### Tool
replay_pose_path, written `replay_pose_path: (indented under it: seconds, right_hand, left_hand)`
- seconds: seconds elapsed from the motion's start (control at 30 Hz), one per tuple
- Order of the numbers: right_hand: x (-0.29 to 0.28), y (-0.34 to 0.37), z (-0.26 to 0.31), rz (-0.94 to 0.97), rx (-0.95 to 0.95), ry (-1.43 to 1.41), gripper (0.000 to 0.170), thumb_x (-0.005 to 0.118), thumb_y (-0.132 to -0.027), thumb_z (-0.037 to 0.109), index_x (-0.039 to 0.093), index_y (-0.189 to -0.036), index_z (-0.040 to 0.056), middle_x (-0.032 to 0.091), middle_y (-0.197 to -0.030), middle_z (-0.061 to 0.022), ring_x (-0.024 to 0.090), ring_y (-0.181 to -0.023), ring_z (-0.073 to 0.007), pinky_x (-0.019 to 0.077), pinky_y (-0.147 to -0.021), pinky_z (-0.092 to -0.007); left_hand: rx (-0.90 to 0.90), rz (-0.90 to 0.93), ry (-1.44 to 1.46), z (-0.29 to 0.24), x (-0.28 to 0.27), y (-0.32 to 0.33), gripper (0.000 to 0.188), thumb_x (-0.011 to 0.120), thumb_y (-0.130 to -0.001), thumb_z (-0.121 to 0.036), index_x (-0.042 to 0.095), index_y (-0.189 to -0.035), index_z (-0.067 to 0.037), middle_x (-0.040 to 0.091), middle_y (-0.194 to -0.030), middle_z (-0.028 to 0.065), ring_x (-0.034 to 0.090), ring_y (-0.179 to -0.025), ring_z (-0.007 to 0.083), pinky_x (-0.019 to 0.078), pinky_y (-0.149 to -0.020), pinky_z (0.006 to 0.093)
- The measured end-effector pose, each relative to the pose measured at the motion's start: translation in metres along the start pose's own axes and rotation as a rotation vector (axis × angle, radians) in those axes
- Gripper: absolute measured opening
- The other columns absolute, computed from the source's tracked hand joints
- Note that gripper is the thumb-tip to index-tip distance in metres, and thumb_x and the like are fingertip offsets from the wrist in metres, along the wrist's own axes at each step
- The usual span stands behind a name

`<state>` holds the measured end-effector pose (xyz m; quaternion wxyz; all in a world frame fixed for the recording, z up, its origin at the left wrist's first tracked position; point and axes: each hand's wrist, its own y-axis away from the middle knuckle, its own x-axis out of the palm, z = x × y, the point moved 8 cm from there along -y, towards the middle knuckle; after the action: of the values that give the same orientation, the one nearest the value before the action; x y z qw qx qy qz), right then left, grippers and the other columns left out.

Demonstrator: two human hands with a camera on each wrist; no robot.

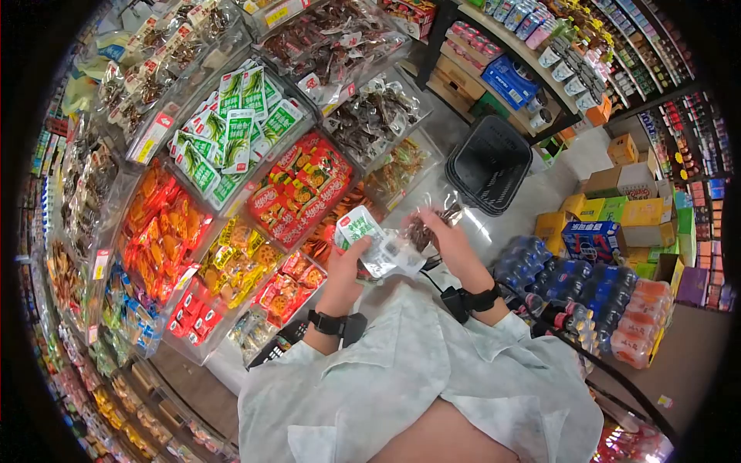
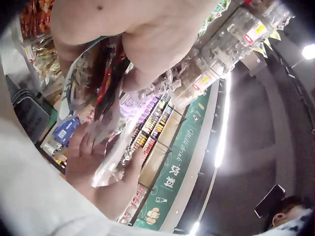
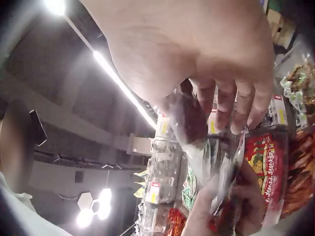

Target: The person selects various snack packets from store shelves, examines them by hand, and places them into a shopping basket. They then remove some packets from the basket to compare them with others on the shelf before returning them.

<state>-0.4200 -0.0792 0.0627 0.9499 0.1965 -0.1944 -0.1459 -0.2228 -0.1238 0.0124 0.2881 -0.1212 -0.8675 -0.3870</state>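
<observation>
My left hand pinches a green-and-white packet by its edge, at chest height over the bins. My right hand, to its right, grips a clear pouch with dark brown contents. Between the two hands lies a whitish package back with a barcode; which packet it belongs to I cannot tell. In the left wrist view, my left hand has thumb and fingers round several packages, one showing red. The right wrist view shows my right hand with curled fingers around the dark pouch.
Clear bins hold green-and-white packets, red packets and orange snacks. Black baskets stand on the floor ahead right. Bottle packs and cartons are at the right. A black cable runs beside my right side.
</observation>
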Motion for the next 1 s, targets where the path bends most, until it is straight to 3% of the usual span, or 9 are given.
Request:
replay_pose_path:
  seconds: [0.17, 0.27, 0.37, 0.63, 0.67, 0.77, 0.8, 0.9, 1.0]
  right_hand:
    - [-0.012, -0.05, 0.006, -0.078, 0.2, -0.294, 0.025, 0.062, -0.102, 0.02, 0.059, -0.121, 0.0039, 0.069, -0.113, -0.006, 0.069, -0.1, -0.017, 0.0567, -0.082, -0.033]
    - [-0.018, -0.088, 0.011, 0.024, 0.205, -0.045, 0.033, 0.065, -0.097, 0.013, 0.055, -0.128, 0.005, 0.065, -0.12, -0.006, 0.066, -0.104, -0.0149, 0.0559, -0.078, -0.03]
    - [-0.008, -0.124, 0.037, 0.049, 0.214, -0.126, 0.041, 0.067, -0.094, 0.007, 0.052, -0.132, 0.0024, 0.064, -0.121, -0.0086, 0.065, -0.107, -0.0175, 0.0568, -0.082, -0.0327]
    - [-0.007, -0.268, 0.035, 0.375, 0.276, 0.189, 0.071, 0.07, -0.091, 0.013, 0.037, -0.149, -0.0123, 0.065, -0.126, -0.0161, 0.065, -0.106, -0.0182, 0.0537, -0.087, -0.0322]
    - [0.001, -0.283, 0.031, 0.472, 0.32, 0.213, 0.051, 0.066, -0.094, 0.007, 0.048, -0.139, -0.009, 0.063, -0.129, -0.0122, 0.064, -0.111, -0.0182, 0.0522, -0.092, -0.0302]
    - [0.017, -0.321, 0.03, 0.473, 0.042, 0.211, 0.056, 0.067, -0.093, 0.006, 0.046, -0.143, -0.0068, 0.063, -0.129, -0.0131, 0.062, -0.117, -0.0184, 0.0491, -0.096, -0.0295]
    - [0.032, -0.316, 0.049, 0.564, 0.089, 0.198, 0.065, 0.068, -0.091, 0.004, 0.04, -0.149, -0.0026, 0.061, -0.133, -0.0132, 0.059, -0.121, -0.0179, 0.0472, -0.1, -0.0302]
    - [0.024, -0.333, 0.026, 0.423, 0.011, 0.153, 0.067, 0.069, -0.088, 0.003, 0.041, -0.149, -0.0005, 0.062, -0.13, -0.0137, 0.058, -0.119, -0.0203, 0.046, -0.101, -0.0338]
    - [0.013, -0.328, 0.031, 0.423, -0.1, 0.443, 0.048, 0.069, -0.089, 0.005, 0.055, -0.135, -0.0006, 0.062, -0.132, -0.0107, 0.058, -0.121, -0.0213, 0.044, -0.105, -0.0331]
  left_hand:
    - [0.015, -0.078, 0.034, -0.027, 0.001, -0.029, 0.031, 0.064, -0.095, -0.002, 0.06, -0.125, -0.003, 0.072, -0.115, 0.0102, 0.072, -0.104, 0.0253, 0.0607, -0.09, 0.0421]
    - [0.041, -0.168, 0.035, -0.035, 0.004, -0.047, 0.033, 0.063, -0.094, -0.001, 0.059, -0.127, -0.002, 0.071, -0.116, 0.01, 0.072, -0.102, 0.0244, 0.0611, -0.088, 0.041]
    - [0.103, -0.257, 0.071, -0.04, 0.01, -0.067, 0.035, 0.065, -0.093, -0.001, 0.058, -0.128, -0.003, 0.07, -0.116, 0.0089, 0.071, -0.103, 0.0227, 0.0607, -0.087, 0.0389]
    - [0.36, -0.511, 0.267, -0.046, 0.047, -0.07, 0.035, 0.066, -0.092, 0.0, 0.058, -0.126, -0.005, 0.069, -0.115, 0.0059, 0.07, -0.104, 0.0215, 0.0597, -0.087, 0.0376]
    - [0.38, -0.545, 0.291, -0.042, 0.048, -0.069, 0.035, 0.066, -0.092, 0.0, 0.058, -0.126, -0.005, 0.069, -0.115, 0.0057, 0.07, -0.104, 0.0213, 0.0597, -0.087, 0.0376]
    - [0.425, -0.625, 0.329, -0.03, 0.059, -0.06, 0.038, 0.067, -0.091, -0.001, 0.056, -0.128, -0.005, 0.068, -0.116, 0.0059, 0.069, -0.105, 0.022, 0.0599, -0.088, 0.0394]
    - [0.429, -0.647, 0.344, -0.024, 0.059, -0.057, 0.039, 0.068, -0.091, -0.001, 0.055, -0.128, -0.005, 0.068, -0.116, 0.0061, 0.069, -0.105, 0.0222, 0.0599, -0.088, 0.0399]
    - [0.482, -0.735, 0.382, -0.018, 0.064, -0.047, 0.034, 0.064, -0.094, -0.001, 0.057, -0.126, -0.005, 0.069, -0.114, 0.0072, 0.07, -0.103, 0.0232, 0.0603, -0.088, 0.0408]
    - [0.511, -0.766, 0.424, -0.019, 0.069, -0.038, 0.031, 0.063, -0.095, 0.0, 0.058, -0.125, -0.005, 0.069, -0.113, 0.0078, 0.071, -0.102, 0.0231, 0.0605, -0.087, 0.0405]
